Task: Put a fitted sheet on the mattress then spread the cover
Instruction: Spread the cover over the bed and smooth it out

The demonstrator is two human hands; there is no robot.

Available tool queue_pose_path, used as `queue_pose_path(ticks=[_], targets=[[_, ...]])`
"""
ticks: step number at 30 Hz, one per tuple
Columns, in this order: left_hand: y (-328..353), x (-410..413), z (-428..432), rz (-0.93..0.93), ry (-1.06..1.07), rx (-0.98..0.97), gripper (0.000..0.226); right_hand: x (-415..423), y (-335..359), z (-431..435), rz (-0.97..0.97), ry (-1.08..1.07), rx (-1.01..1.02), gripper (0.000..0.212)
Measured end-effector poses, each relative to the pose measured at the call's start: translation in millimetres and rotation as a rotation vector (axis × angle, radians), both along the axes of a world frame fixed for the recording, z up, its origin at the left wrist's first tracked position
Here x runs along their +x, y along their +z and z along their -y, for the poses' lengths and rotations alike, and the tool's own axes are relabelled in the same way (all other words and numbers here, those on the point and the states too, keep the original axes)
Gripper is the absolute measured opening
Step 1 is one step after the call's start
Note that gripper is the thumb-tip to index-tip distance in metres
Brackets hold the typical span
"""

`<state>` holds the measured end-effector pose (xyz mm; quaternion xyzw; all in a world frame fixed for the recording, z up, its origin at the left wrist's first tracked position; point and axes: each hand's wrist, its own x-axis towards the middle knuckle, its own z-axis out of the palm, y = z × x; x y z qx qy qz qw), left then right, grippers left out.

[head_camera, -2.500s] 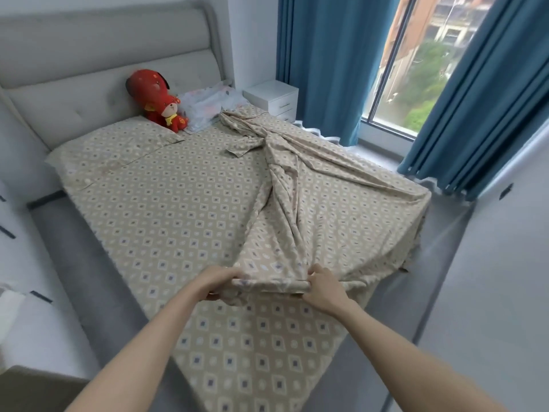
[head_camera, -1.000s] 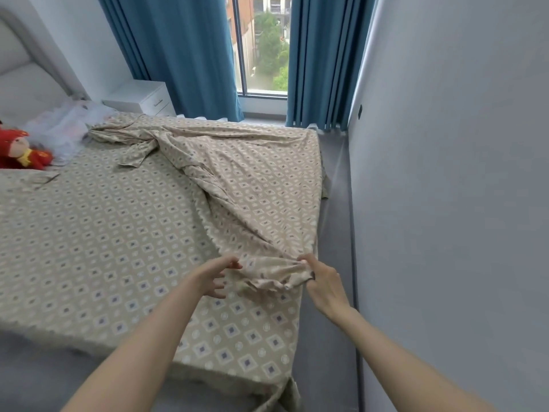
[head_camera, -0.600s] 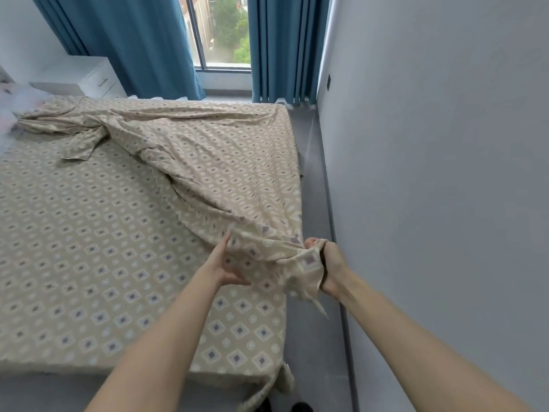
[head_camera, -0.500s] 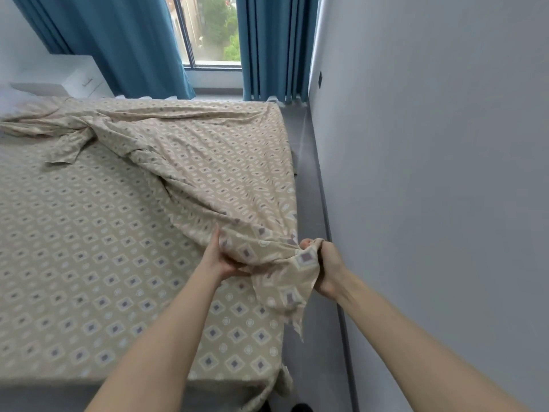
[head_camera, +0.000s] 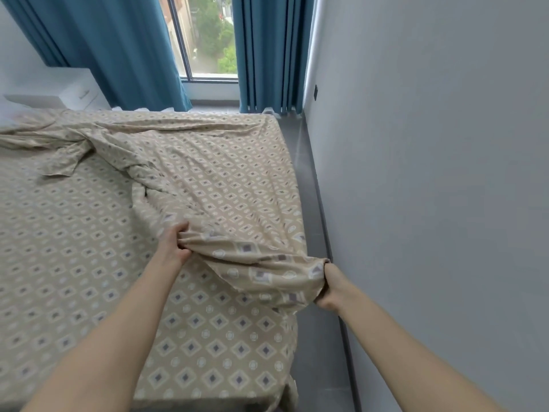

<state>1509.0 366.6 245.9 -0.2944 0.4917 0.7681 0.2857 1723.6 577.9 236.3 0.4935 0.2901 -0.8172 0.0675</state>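
Observation:
A beige fitted sheet with a diamond print lies flat over the mattress. On top of it a cover in the same print lies bunched and creased, running from the far left down to the bed's right edge. My left hand grips a fold of the cover's near edge above the bed. My right hand grips the cover's near corner, held out past the bed's right edge over the floor strip. The edge hangs taut between both hands.
A grey wall stands close on the right, leaving a narrow strip of grey floor beside the bed. Blue curtains frame a window at the far end. A white nightstand sits at the far left.
I have turned right, from the foot of the bed toward the wall side. Both hands took a firmer hold and moved apart, my right hand drawing the cover's corner out toward the wall.

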Motion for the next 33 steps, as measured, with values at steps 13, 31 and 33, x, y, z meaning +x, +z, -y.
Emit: queue_pose_path(ticks=[13, 31, 33], targets=[[0.0, 90.9, 68.5, -0.112, -0.117, -0.126, 0.037, 10.9, 8.1, 61.6, 0.227, -0.143, 0.088, 0.023], [8.5, 241.8, 73.7, -0.155, -0.067, -0.270, 0.042, 152.3, 13.2, 63.7, 0.106, 0.201, 0.236, 0.028], [0.1, 256.7, 76.7, -0.124, -0.095, -0.276, 0.039, 155.7, 5.4, 60.8, 0.108, 0.170, 0.280, 0.030]])
